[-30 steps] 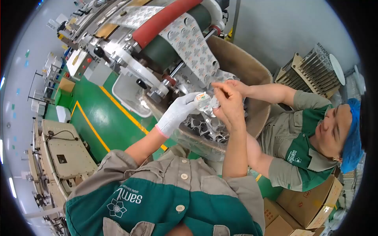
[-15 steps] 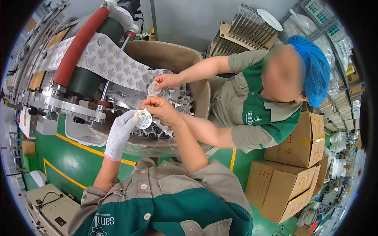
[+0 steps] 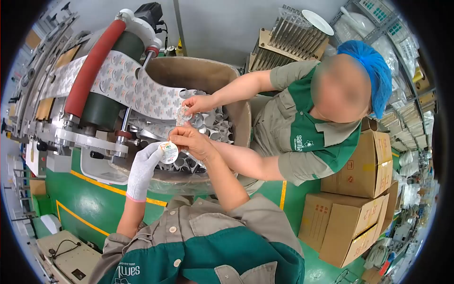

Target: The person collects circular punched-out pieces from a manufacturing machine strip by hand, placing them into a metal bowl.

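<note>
A round printed lid (image 3: 169, 153), white with orange and green lettering, is tilted towards me in front of the bin. My left hand (image 3: 143, 168), in a white knitted glove, pinches its left edge. The bare fingers of my right hand (image 3: 193, 143) are closed at its upper right edge. Just beyond, a co-worker's hand (image 3: 198, 104) holds a small piece of printed film (image 3: 183, 116). The co-worker's other hand is mostly hidden behind my right hand. Below our hands lies a heap of punched film scrap (image 3: 218, 125).
On the left, a machine with a red roller (image 3: 94, 68) feeds a punched film web (image 3: 137, 90) into the brown bin (image 3: 198, 71). The co-worker (image 3: 312, 109) stands at right, near stacked cardboard boxes (image 3: 352, 163). Metal rods on a stand (image 3: 283, 45) are behind.
The view has shifted slightly. Both my hands keep hold of the lid, which is turned a little. The co-worker's raised hand still holds the film piece.
</note>
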A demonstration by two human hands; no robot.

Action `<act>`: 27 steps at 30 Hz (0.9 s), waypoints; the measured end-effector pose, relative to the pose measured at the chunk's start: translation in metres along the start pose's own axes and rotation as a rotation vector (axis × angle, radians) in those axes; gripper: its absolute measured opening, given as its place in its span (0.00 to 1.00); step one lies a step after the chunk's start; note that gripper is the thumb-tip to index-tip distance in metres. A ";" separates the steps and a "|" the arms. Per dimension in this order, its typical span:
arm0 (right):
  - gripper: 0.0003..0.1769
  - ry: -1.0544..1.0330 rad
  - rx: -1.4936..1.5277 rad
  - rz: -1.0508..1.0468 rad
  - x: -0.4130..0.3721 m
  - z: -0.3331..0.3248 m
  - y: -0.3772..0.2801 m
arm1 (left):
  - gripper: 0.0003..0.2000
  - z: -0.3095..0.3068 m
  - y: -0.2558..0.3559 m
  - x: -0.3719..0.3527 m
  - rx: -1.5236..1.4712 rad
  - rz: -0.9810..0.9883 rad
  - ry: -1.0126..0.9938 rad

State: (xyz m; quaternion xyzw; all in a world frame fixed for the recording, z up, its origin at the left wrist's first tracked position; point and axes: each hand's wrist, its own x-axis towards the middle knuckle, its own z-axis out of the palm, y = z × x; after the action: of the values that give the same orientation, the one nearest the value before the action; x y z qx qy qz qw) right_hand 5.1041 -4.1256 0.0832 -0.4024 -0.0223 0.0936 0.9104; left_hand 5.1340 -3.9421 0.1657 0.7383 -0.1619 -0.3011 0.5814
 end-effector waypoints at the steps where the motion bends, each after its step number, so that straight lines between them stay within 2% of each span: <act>1: 0.08 0.005 -0.003 -0.010 -0.001 -0.001 0.002 | 0.15 0.000 -0.001 0.000 0.012 -0.014 -0.005; 5: 0.08 -0.034 -0.001 -0.013 0.000 -0.005 0.006 | 0.15 0.002 0.000 -0.001 -0.025 -0.018 -0.016; 18: 0.08 0.037 0.117 0.030 -0.011 -0.008 0.009 | 0.14 0.008 -0.008 0.005 0.026 0.030 -0.063; 27: 0.08 0.055 0.134 0.043 -0.010 -0.008 0.008 | 0.15 0.010 -0.003 0.005 0.034 -0.012 -0.063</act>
State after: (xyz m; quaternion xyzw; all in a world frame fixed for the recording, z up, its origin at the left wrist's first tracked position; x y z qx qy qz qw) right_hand 5.0938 -4.1282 0.0717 -0.3433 0.0176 0.1031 0.9334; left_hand 5.1310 -3.9523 0.1602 0.7392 -0.1808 -0.3247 0.5616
